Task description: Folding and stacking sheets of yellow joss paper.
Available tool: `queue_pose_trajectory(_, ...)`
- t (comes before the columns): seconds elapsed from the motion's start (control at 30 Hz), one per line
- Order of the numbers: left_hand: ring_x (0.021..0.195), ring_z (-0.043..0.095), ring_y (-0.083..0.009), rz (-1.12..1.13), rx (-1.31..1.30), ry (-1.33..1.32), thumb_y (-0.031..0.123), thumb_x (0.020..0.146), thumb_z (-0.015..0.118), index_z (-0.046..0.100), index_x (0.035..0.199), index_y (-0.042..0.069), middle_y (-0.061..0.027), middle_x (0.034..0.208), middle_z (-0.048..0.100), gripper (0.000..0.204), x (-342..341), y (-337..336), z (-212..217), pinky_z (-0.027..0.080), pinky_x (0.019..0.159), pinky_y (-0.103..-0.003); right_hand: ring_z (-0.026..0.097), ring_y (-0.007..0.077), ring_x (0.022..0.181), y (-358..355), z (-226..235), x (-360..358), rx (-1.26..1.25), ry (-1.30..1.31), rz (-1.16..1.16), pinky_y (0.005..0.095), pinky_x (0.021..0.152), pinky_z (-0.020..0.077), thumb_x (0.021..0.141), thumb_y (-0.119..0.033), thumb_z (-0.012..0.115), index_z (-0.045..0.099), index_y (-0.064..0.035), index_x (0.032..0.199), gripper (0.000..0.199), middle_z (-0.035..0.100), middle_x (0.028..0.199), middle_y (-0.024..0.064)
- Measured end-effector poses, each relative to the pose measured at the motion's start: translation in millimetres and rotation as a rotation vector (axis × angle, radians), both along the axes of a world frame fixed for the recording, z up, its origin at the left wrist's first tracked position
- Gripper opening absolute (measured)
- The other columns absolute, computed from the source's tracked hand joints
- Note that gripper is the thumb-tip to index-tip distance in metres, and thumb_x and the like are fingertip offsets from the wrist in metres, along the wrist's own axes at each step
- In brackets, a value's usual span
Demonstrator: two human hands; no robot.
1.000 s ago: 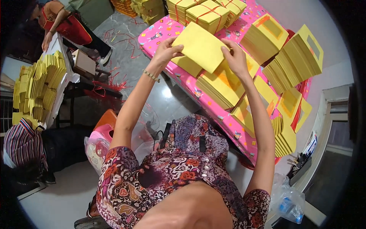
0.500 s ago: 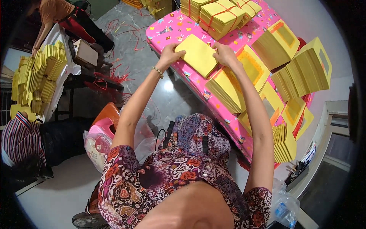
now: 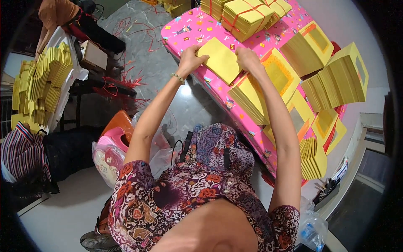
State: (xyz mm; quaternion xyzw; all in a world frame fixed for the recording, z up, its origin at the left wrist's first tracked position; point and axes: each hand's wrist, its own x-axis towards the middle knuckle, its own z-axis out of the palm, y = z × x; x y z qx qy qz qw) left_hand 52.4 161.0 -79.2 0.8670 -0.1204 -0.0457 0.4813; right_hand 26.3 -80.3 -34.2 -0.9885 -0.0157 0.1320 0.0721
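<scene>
A small stack of plain yellow paper (image 3: 221, 61) lies on the pink patterned tablecloth (image 3: 181, 41) near the table's left edge. My left hand (image 3: 193, 59) grips its left corner, thumb on top, a beaded bracelet at the wrist. On the opposite corner, my right hand (image 3: 248, 59) is closed with the fingertips at the paper's edge. How far the fingers reach under the stack is hidden. Just right of it, beneath my right forearm, sits a thicker yellow stack (image 3: 280, 75) with an orange-printed border on its top sheet.
Yellow bundles tied with red string (image 3: 247, 17) stand at the table's far end. More fanned paper stacks (image 3: 336, 82) line the right side. Red string (image 3: 126, 80) litters the floor. At far left a person bends over another paper-laden table (image 3: 63, 80); a striped sleeve (image 3: 25, 151) shows nearer.
The view has shifted slightly. Both hands keep their hold on the yellow paper stack, which lies in nearly the same place. The person at far left has moved a little.
</scene>
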Motion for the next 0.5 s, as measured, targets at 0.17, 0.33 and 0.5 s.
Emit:
queue_pose_trajectory(0.17,0.094,0.068,-0.0353,-0.008,0.141,-0.068,0.03,0.071,0.079,0.07,0.113,-0.001,-0.0242,0.099,0.069,0.053,-3,-7,4,0.053,0.085,-0.045,0.065,0.0374,0.106,0,2,-7,-0.03,-0.061,-0.031,0.0477,0.088,0.0534,0.085,-0.014,0.069,0.064,-0.0068,0.112,0.028,0.068,0.111,0.0204)
queue_pose_trajectory(0.33,0.097,0.061,-0.0411,-0.004,0.353,-0.168,0.033,0.071,0.078,0.07,0.113,0.001,-0.0254,0.102,0.064,0.053,-6,-12,5,0.05,0.086,-0.049,0.066,0.0369,0.097,-6,20,-22,0.068,-0.383,0.045,0.0483,0.083,0.0537,0.087,-0.014,0.066,0.068,-0.0087,0.108,0.021,0.067,0.102,0.0181)
queue_pose_trajectory(0.5,0.099,0.056,-0.0405,0.001,0.387,-0.199,0.036,0.072,0.077,0.067,0.121,0.004,-0.0235,0.105,0.062,0.059,-2,0,-2,0.047,0.09,-0.048,0.066,0.0349,0.09,-16,60,-67,0.415,-0.6,0.059,0.0455,0.079,0.0526,0.089,-0.018,0.067,0.069,-0.0074,0.104,0.019,0.066,0.096,0.0145)
